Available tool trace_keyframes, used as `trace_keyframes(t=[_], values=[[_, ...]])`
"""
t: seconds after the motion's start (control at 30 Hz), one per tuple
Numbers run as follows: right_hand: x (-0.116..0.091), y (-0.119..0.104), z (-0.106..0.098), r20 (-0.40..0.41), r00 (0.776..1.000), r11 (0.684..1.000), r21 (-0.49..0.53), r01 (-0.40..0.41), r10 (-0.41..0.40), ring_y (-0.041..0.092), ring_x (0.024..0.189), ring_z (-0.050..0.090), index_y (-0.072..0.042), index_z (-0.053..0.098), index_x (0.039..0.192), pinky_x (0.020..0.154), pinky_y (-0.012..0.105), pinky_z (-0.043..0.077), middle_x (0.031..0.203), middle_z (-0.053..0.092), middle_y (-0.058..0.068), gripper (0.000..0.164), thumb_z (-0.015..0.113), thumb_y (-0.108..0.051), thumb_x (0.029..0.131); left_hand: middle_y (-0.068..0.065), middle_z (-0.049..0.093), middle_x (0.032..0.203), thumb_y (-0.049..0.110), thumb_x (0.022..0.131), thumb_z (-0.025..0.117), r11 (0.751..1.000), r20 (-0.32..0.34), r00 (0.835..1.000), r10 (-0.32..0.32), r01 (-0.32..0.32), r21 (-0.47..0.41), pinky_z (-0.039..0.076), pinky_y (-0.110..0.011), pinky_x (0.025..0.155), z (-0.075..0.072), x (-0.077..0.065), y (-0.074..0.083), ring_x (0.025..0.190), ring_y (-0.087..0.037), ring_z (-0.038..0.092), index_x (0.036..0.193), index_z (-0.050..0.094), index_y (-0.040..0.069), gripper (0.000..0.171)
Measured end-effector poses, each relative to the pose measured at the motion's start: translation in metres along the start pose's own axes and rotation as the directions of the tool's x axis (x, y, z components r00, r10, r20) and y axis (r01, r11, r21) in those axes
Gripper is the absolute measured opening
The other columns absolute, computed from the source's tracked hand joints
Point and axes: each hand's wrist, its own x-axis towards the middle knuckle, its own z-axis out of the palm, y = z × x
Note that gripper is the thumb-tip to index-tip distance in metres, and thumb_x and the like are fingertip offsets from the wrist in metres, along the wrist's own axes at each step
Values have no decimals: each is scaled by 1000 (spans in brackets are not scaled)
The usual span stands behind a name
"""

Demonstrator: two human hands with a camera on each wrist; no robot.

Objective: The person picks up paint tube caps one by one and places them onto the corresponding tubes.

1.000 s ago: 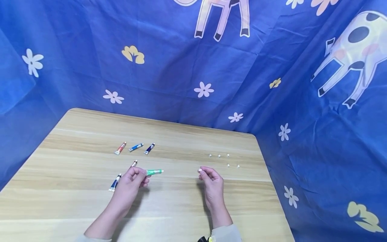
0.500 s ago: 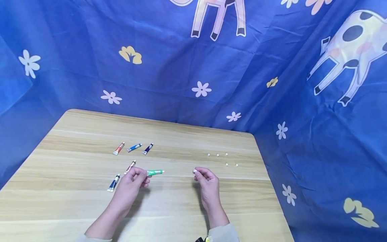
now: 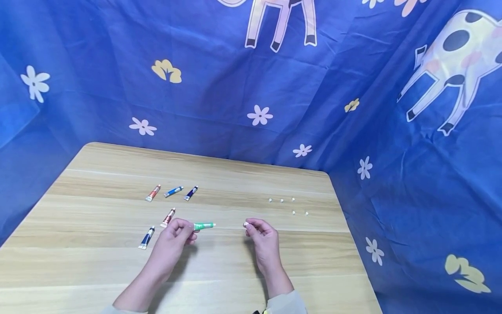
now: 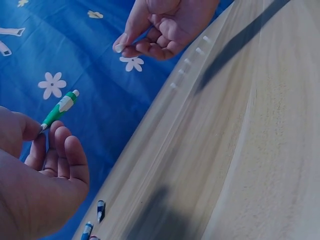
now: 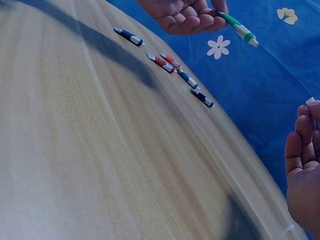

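My left hand [image 3: 172, 242] pinches a green paint tube [image 3: 204, 226] by its flat crimped end, above the table. The tube's narrow white nozzle points right, toward the other hand; in the left wrist view the green tube [image 4: 61, 110] tilts up. Between thumb and index finger my right hand [image 3: 264, 244] pinches a small white cap [image 3: 245, 224]. A gap separates cap and nozzle. The right wrist view shows the white cap [image 5: 310, 101] at the fingertips. Just beyond the left hand lie a dark red tube [image 3: 168, 217] and a dark blue tube [image 3: 147, 237].
Farther back on the wooden table [image 3: 219, 279] lie an orange-red tube [image 3: 153, 192], a blue tube [image 3: 174, 191] and a navy tube [image 3: 191, 192]. Several white caps [image 3: 281, 200] lie at the right. A blue patterned curtain [image 3: 211, 87] borders the table.
My right hand has moved left with the cap, narrowing the gap to the green tube. The left hand has shifted slightly right, still holding the tube.
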Motion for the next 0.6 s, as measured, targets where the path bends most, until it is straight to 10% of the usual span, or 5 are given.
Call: trace_keyframes(t=[0.6], values=[[-6, 7, 12, 77, 997, 1000, -11, -7, 8, 5, 82, 69, 18, 69, 119, 80, 18, 61, 94, 77, -8, 30, 77, 1, 95, 6, 71, 94, 12, 113, 53, 1000, 13, 1000, 2, -1, -17, 61, -23, 90, 15, 0, 2, 92, -12, 68, 118, 57, -2, 15]])
